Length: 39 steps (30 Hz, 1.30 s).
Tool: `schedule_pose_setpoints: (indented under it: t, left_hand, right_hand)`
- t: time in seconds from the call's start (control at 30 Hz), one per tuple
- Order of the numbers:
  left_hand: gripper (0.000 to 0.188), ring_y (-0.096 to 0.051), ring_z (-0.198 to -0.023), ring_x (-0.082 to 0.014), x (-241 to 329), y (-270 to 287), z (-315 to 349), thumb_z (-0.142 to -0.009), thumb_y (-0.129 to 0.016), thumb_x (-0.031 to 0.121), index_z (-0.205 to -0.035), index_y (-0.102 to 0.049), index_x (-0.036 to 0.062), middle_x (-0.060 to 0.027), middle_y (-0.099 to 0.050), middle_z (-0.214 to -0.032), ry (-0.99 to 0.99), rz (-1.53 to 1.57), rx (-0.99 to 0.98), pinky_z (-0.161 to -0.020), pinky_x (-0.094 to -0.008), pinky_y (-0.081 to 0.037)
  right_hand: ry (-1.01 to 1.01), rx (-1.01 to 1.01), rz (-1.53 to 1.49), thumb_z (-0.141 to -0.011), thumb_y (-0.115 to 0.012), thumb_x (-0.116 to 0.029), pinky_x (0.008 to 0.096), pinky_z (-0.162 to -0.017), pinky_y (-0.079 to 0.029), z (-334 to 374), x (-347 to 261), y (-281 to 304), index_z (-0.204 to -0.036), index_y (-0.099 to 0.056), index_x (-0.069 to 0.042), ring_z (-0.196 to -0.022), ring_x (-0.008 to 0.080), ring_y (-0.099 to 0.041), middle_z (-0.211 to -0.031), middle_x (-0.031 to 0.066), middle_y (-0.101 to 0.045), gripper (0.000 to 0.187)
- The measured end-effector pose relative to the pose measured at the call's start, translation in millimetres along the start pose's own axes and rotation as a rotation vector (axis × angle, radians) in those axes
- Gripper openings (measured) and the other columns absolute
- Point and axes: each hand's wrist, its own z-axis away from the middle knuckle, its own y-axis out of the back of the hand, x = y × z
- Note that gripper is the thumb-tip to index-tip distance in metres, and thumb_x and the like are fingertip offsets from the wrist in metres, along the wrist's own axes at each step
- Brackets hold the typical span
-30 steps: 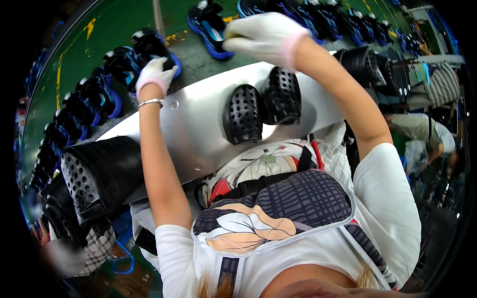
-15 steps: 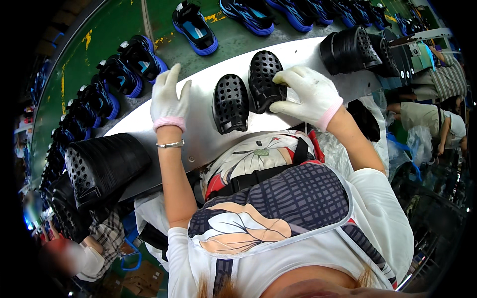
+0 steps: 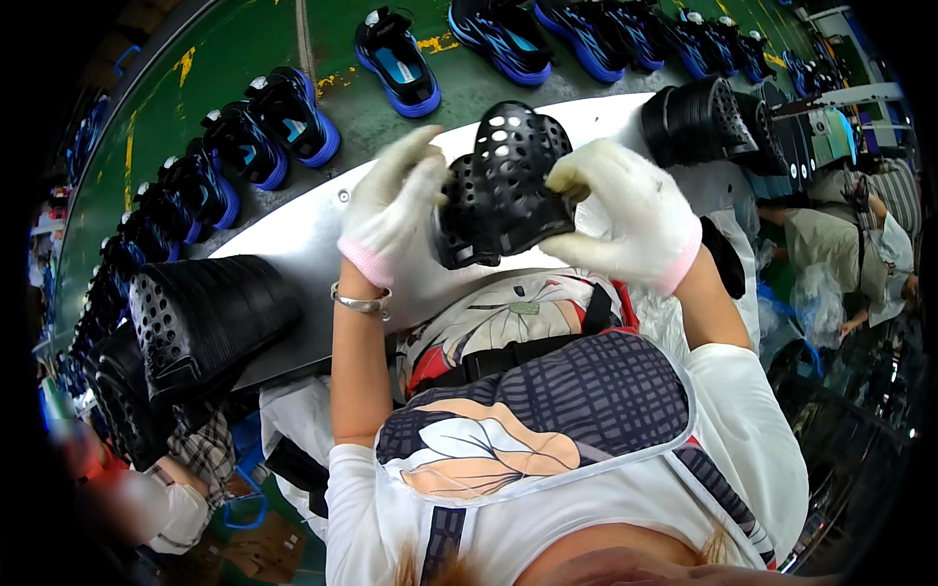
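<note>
My gloved right hand [image 3: 625, 215] pinches a black perforated plastic shoe-toe insert [image 3: 518, 181] by its right side, thumb at the lower edge. The insert is tilted up in front of me, above the metal table. A second black perforated insert [image 3: 464, 217] is just left of it, partly covered. Behind the held one, part of another dark perforated piece [image 3: 557, 135] shows; whether it is separate is unclear. My gloved left hand [image 3: 399, 200] is beside the second insert, fingers bent but apart and slightly blurred. Its fingertips reach that insert's left edge; contact is unclear.
The curved metal table [image 3: 322, 220] lies before me. A nested stack of black inserts [image 3: 215, 317] lies at left, another stack [image 3: 694, 122] at right. Beyond the table, black-and-blue shoes [image 3: 399, 63] line a green surface [image 3: 342, 29]. People work at both sides.
My right hand has lifted and tilted an insert, bringing it left and nearer to me. My left hand has moved right, to the other insert, with its fingers more bent.
</note>
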Motion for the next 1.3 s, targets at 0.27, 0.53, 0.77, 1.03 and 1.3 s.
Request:
schedule_pose_setpoints:
  t: [0.27,0.53,0.77,1.03,1.3]
  left_hand:
    - [0.075,-0.052,-0.119,-0.0253,-9,-4,10,-0.091,-0.054,0.05,-0.139,-0.032,-0.0038,-0.0173,-0.05,-0.131,0.067,1.024,-0.45,-0.103,-0.0384,-0.04]
    - [0.049,-0.058,-0.107,-0.0208,-23,8,-1,-0.093,-0.057,0.023,-0.132,-0.04,0.0,-0.0113,-0.057,-0.118,-0.071,0.621,-0.028,-0.094,-0.0356,-0.047]
    - [0.04,-0.059,-0.102,-0.0194,-31,10,-20,-0.098,-0.051,0.028,-0.129,-0.046,0.0037,-0.007,-0.06,-0.111,-0.029,0.84,-0.016,-0.086,-0.0359,-0.049]
    - [0.042,-0.061,-0.099,-0.0193,-39,32,-48,-0.091,-0.063,0.032,-0.12,-0.054,0.0038,-0.008,-0.059,-0.115,0.077,0.457,0.058,-0.085,-0.0363,-0.052]
    - [0.04,-0.055,-0.103,-0.034,-73,34,-90,-0.08,-0.067,0.021,-0.116,-0.055,0.009,-0.012,-0.053,-0.119,-0.3,-0.672,0.266,-0.086,-0.0429,-0.049]
  right_hand:
    - [0.198,-0.041,-0.076,-0.067,-0.079,-0.027,0.0361,-0.074,-0.051,-26,-22,-20,-0.101,-0.061,-0.005,-0.086,0.0295,-0.063,-0.093,0.0114,-0.062,0.045]
    - [-0.077,-0.132,0.07,-0.076,-0.07,-0.038,0.0389,-0.072,-0.05,-43,-18,-35,-0.104,-0.06,-0.005,-0.083,0.0306,-0.062,-0.09,0.0135,-0.06,0.044]
    - [0.016,-0.022,0.271,-0.08,-0.067,-0.037,0.0397,-0.056,-0.05,-67,-17,-49,-0.082,-0.054,-0.005,-0.066,0.0302,-0.063,-0.072,0.0118,-0.061,0.035]
    - [-0.128,-0.189,0.415,-0.084,-0.057,-0.048,0.0433,-0.063,-0.05,-111,-3,-45,-0.08,-0.058,-0.004,-0.071,0.0342,-0.065,-0.072,0.0156,-0.064,0.045]
    - [-0.397,-0.483,0.262,-0.078,-0.054,-0.054,0.0395,-0.076,-0.05,-187,39,-36,-0.089,-0.068,0.004,-0.08,0.0351,-0.065,-0.082,0.024,-0.066,0.06]
